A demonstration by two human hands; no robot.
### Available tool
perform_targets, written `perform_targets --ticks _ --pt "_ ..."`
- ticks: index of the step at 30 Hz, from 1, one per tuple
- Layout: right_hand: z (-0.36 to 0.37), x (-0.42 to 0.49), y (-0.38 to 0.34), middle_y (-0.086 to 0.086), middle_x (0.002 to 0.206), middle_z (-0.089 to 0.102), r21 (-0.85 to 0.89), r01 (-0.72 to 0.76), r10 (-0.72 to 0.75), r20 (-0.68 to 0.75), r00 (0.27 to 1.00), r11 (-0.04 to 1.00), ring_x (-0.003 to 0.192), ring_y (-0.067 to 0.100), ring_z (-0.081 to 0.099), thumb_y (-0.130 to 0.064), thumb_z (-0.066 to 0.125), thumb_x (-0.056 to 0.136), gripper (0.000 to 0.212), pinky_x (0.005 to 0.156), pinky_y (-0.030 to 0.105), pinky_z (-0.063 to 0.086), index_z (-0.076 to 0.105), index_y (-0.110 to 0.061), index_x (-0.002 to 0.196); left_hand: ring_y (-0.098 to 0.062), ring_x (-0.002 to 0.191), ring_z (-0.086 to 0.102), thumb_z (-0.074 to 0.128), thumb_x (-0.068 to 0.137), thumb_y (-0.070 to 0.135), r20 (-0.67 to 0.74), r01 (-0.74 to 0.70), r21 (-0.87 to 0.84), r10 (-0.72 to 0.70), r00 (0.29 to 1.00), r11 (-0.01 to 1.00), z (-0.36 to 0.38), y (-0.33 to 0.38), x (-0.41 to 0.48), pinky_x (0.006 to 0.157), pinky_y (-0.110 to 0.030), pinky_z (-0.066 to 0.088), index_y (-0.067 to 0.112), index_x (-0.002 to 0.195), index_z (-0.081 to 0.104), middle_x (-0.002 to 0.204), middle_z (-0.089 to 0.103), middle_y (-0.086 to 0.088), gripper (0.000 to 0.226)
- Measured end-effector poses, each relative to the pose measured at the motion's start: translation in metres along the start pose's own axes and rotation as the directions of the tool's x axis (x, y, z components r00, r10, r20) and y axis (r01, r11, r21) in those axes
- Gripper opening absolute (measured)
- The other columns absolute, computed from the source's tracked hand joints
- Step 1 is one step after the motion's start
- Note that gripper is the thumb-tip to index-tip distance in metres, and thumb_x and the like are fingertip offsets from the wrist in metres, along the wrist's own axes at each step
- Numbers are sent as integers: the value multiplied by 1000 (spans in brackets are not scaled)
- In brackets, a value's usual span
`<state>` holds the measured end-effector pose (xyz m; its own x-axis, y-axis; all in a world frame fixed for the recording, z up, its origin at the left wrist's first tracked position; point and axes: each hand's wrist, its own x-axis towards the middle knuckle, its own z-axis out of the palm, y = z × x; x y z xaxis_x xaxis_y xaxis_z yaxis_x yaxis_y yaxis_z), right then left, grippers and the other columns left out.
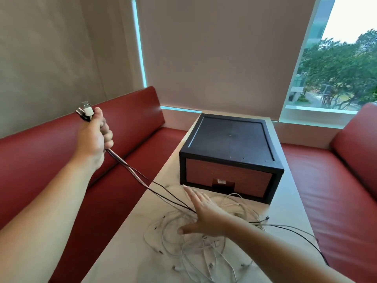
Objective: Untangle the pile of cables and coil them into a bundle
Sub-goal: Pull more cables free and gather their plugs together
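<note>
There were two hands: the left hand (92, 137) and the right hand (204, 213). There was one box (230, 137) and one tabletop (126, 242). The cables (183, 248) were too tangled to count.

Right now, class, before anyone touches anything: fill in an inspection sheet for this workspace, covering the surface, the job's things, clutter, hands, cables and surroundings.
Surface: white table, narrow, set between the seats.
Job's things: pile of cables, white and black, still tangled on the table.
Clutter: black drawer box with a wood-look front, behind the pile.
Hands: left hand is raised and grips cable ends with USB plugs. Right hand has straight fingers over the pile; contact unclear.
Cables: strands run from the left hand down to the pile.
Surroundings: red benches, lowered blinds, and a window showing trees.
</note>
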<state>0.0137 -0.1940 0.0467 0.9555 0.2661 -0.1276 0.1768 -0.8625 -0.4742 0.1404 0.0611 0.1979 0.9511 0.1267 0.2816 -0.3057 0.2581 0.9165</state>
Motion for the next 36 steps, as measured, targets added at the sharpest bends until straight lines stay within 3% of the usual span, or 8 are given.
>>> perform_targets --ticks 6,9,11,14,21,26,29,36 --pt "3 47 -59 -11 161 2 32 146 -137 -207 969 989 146 9 -5 -62 73 68 125 120 35 2 -16 -32 151 -2 38 17 42 102 42 40 13 -100 -9 999 995 5 20 -19 37 -17 11 25 65 25 50 21 12 44" --pt "-2 62 -71 1 127 60 20 162 -156 -179 971 987 124 19 48 -47 58 90 60 109 40 37 34 -27 141 -3 38 16 42 102 42 41 12 -107 -7 999 994 7 24 -25 38 -18 11 25 65 26 50 21 12 44" --pt "-6 57 -67 5 97 67 -44 124 -130 -178 976 991 90 27 61 -38 40 101 24 83 42 52 54 -20 109 -3 39 16 42 103 42 25 10 -101 -8 1000 995 5 27 -25 38 -18 10 25 65 26 49 21 12 44" --pt "-22 31 -36 7 84 61 -165 36 -73 -224 972 986 74 31 58 -41 34 102 24 64 39 51 46 -21 94 -2 38 15 40 103 44 -11 27 -121 -28 1000 992 -8 28 -21 38 -18 9 25 65 27 49 21 13 44" --pt "-68 -36 45 4 80 63 -434 -203 32 -369 929 878 68 30 57 -43 34 101 25 55 33 39 47 -23 93 -3 40 16 43 102 42 10 209 -180 -210 978 961 6 -22 -35 36 -18 12 24 64 31 53 22 11 44" --pt "-77 -77 88 5 78 61 -419 -394 234 -384 893 818 67 29 57 -47 32 101 34 58 33 46 44 -21 82 -3 39 17 44 102 44 64 316 -173 -310 949 933 20 -41 -40 36 -18 12 25 65 32 53 23 11 43" --pt "-69 -87 95 6 84 62 -444 -420 320 -284 904 791 72 27 54 -45 31 101 37 64 32 46 46 -20 77 -3 39 16 45 102 43 115 380 -94 -369 922 920 25 -52 -47 36 -18 11 25 65 31 53 22 11 43" --pt "-43 -97 86 4 88 52 -207 -418 466 387 796 885 79 21 51 -75 48 78 55 71 32 44 45 -19 82 -3 40 17 48 100 43 272 576 206 -612 743 791 1 -69 -59 34 -17 12 23 65 34 57 21 9 43"
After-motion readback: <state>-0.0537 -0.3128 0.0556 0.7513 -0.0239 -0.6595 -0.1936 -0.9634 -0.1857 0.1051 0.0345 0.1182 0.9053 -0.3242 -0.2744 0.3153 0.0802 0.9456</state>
